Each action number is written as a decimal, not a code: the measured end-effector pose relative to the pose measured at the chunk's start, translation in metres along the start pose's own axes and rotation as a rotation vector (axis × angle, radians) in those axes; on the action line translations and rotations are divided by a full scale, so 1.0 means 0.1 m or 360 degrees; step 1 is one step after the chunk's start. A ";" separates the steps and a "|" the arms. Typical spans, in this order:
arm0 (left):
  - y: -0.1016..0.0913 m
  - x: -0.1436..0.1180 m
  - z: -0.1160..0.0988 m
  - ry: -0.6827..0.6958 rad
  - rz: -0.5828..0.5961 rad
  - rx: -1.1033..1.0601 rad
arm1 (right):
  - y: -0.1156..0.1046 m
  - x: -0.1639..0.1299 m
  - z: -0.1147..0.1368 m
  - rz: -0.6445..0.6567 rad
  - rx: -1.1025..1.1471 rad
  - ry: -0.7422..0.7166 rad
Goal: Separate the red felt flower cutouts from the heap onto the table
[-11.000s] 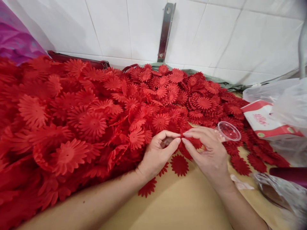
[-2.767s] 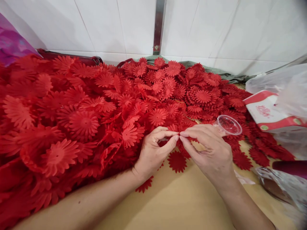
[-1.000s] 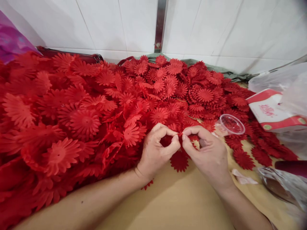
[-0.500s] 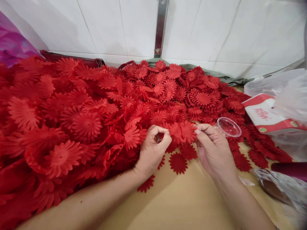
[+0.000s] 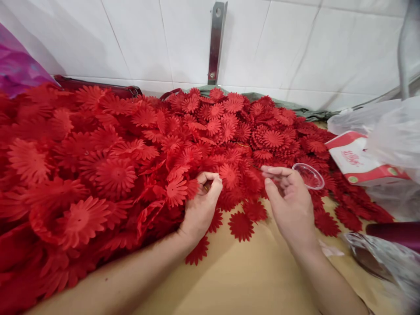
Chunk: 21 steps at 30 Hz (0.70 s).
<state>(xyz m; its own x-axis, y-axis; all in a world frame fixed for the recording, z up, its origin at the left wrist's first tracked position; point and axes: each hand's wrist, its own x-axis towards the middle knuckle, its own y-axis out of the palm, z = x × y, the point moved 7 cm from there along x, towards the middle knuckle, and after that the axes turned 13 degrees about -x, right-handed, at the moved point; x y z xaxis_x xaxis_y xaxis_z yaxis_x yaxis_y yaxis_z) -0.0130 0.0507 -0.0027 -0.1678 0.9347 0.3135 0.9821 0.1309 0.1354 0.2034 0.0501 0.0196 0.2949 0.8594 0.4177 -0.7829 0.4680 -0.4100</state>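
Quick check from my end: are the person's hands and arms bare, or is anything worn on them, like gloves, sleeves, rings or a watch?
Both are bare. The left hand and right hand show no gloves, rings or watch, and both forearms are uncovered to the frame edge. Fingernails are short and unpainted.

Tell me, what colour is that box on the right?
The box is white with red bands, seen from the head view.

Matt red fabric flower petals (image 5: pixel 114 170) heaping over a smooth tan wooden counter (image 5: pixel 249 275), clear glossy plastic cup (image 5: pixel 308 176) lying by them, glossy white wall tiles (image 5: pixel 147 39) shining behind, brushed metal bracket (image 5: pixel 215 41), crinkly translucent plastic bags (image 5: pixel 390 131)
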 end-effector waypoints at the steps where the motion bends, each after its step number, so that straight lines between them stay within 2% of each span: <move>1: 0.03 0.00 -0.02 -0.0033 0.0012 -0.0036 | -0.03 -0.02 0.11 -0.0050 -0.0145 -0.0174; 3: 0.08 0.00 -0.04 -0.0100 0.0028 -0.0126 | -0.03 -0.08 0.36 -0.0076 -0.0328 -0.0516; 5: 0.13 -0.01 -0.07 -0.0121 0.0088 -0.0187 | 0.01 -0.16 0.56 -0.0005 -0.0443 -0.0787; 7: 0.17 -0.02 -0.11 -0.0090 0.0170 -0.0178 | 0.07 -0.23 0.68 0.0075 -0.0524 -0.0945; 9: 0.21 -0.04 -0.15 -0.0054 0.0263 -0.0138 | 0.10 -0.26 0.73 0.0132 -0.0539 -0.1004; 12: 0.24 -0.05 -0.19 -0.0004 0.0342 -0.0076 | 0.11 -0.26 0.71 0.0184 -0.0537 -0.0988; 16: 0.24 -0.05 -0.18 0.0002 0.0340 -0.0053 | 0.12 -0.24 0.65 0.0263 -0.0446 -0.0877; 18: 0.22 -0.04 -0.14 -0.0042 0.0301 -0.0054 | 0.14 -0.22 0.58 0.0335 -0.0318 -0.0705; 21: 0.18 -0.03 -0.06 -0.0131 0.0219 -0.0063 | 0.16 -0.17 0.37 0.0395 -0.0083 -0.0322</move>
<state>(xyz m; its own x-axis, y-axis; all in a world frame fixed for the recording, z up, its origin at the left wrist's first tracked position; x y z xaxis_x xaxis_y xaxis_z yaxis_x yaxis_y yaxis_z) 0.0042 0.0477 0.0047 -0.0229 0.9670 0.2537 0.9909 -0.0116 0.1338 0.1655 0.0351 0.0364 -0.0204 0.8925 0.4507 -0.7866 0.2639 -0.5582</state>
